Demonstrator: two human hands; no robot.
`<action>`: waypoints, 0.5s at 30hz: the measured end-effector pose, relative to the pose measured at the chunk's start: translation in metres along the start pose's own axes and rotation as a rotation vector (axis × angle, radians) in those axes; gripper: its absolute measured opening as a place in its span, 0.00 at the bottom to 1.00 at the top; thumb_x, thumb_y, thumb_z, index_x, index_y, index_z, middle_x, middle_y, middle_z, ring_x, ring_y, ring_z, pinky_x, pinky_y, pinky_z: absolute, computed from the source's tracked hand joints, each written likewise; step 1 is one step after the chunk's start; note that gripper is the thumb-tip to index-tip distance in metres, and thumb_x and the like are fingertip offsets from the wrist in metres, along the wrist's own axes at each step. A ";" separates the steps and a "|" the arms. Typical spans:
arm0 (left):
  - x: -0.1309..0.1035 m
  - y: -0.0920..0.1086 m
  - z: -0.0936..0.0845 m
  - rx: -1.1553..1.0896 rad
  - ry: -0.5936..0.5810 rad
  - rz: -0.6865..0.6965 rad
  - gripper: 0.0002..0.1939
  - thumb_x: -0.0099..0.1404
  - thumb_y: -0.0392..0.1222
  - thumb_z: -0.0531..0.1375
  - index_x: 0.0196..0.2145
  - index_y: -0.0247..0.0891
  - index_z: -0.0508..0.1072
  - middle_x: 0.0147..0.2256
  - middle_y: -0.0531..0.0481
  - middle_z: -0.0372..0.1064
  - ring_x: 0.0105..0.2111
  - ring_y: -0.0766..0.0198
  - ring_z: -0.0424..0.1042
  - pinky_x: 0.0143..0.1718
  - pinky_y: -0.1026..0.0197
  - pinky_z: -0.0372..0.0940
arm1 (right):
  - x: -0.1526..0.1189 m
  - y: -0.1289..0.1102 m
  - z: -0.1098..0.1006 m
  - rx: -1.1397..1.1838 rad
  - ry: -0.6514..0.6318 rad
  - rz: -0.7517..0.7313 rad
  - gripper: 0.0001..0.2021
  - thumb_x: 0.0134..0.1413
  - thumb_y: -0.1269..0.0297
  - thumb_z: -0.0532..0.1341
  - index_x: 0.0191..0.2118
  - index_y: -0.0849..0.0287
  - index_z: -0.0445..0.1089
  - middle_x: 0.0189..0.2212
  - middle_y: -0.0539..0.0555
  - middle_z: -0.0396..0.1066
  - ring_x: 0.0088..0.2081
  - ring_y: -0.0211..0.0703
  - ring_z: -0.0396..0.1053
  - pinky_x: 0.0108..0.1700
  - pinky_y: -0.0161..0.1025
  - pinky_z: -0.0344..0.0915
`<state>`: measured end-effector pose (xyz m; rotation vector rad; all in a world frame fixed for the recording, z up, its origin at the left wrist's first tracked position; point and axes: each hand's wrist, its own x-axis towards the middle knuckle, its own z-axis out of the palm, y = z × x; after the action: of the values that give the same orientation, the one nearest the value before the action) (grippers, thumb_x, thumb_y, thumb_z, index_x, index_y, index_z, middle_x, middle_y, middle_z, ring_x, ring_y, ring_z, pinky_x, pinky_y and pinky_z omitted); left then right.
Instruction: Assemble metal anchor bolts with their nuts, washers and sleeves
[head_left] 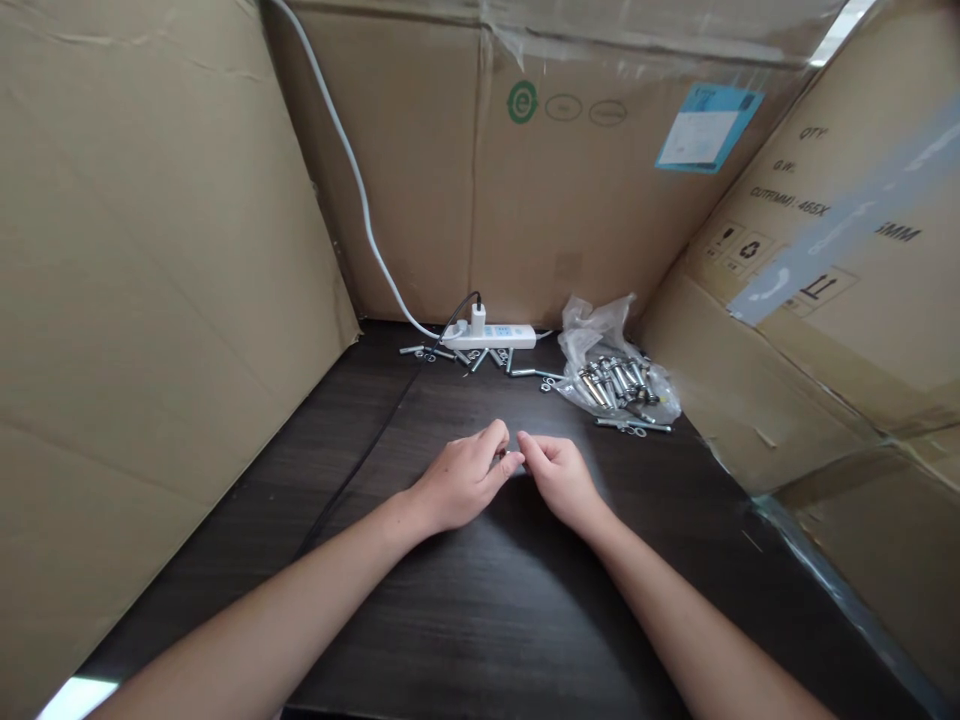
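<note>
My left hand (466,478) is closed over the middle of the dark table (480,610), its thumb and forefinger pinched on a small metallic thing that is mostly hidden. Close beside it on the right is my right hand (559,478), also closed, its fingertips almost touching my left thumb. What it grips, if anything, cannot be seen. Beyond my hands, loose bolts, nuts and washers lie in front of a white power strip (506,338). A clear plastic bag (596,325) at the back right holds several metal bolts (619,382).
Cardboard walls stand on the left (165,250), back (405,150) and right (847,380). A white cable (358,185) hangs down to the power strip. A thin black cable (360,463) runs across the table left of my hands. A loose bolt (645,427) lies before the bag.
</note>
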<state>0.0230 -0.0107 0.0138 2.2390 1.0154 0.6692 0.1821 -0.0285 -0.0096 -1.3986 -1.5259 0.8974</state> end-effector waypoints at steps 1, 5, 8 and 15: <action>0.000 0.000 0.000 -0.027 0.003 0.001 0.13 0.67 0.50 0.48 0.31 0.40 0.57 0.26 0.56 0.57 0.25 0.67 0.58 0.28 0.64 0.52 | 0.000 0.000 0.000 0.011 -0.002 0.010 0.21 0.55 0.52 0.50 0.17 0.58 0.49 0.17 0.46 0.44 0.22 0.33 0.44 0.23 0.34 0.43; 0.000 -0.004 0.003 -0.138 0.024 -0.008 0.11 0.66 0.50 0.51 0.33 0.40 0.56 0.27 0.57 0.55 0.26 0.68 0.58 0.30 0.64 0.55 | 0.001 -0.002 -0.001 0.030 0.010 0.032 0.22 0.54 0.50 0.51 0.17 0.57 0.48 0.17 0.46 0.43 0.21 0.32 0.43 0.23 0.34 0.42; -0.001 -0.007 0.007 -0.211 0.028 -0.025 0.11 0.64 0.48 0.54 0.36 0.40 0.57 0.28 0.57 0.56 0.27 0.68 0.59 0.30 0.65 0.56 | 0.001 -0.003 -0.001 0.024 0.029 0.039 0.22 0.54 0.49 0.51 0.17 0.57 0.48 0.17 0.46 0.43 0.21 0.32 0.43 0.23 0.34 0.42; -0.002 -0.008 0.008 -0.253 0.007 -0.031 0.12 0.63 0.48 0.55 0.39 0.41 0.58 0.30 0.55 0.58 0.29 0.68 0.60 0.31 0.65 0.58 | 0.002 -0.001 -0.001 0.033 0.035 0.034 0.22 0.54 0.50 0.51 0.17 0.57 0.48 0.17 0.46 0.43 0.21 0.33 0.43 0.23 0.34 0.42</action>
<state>0.0230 -0.0098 0.0024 1.9993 0.9121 0.7486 0.1825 -0.0265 -0.0076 -1.4131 -1.4595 0.9098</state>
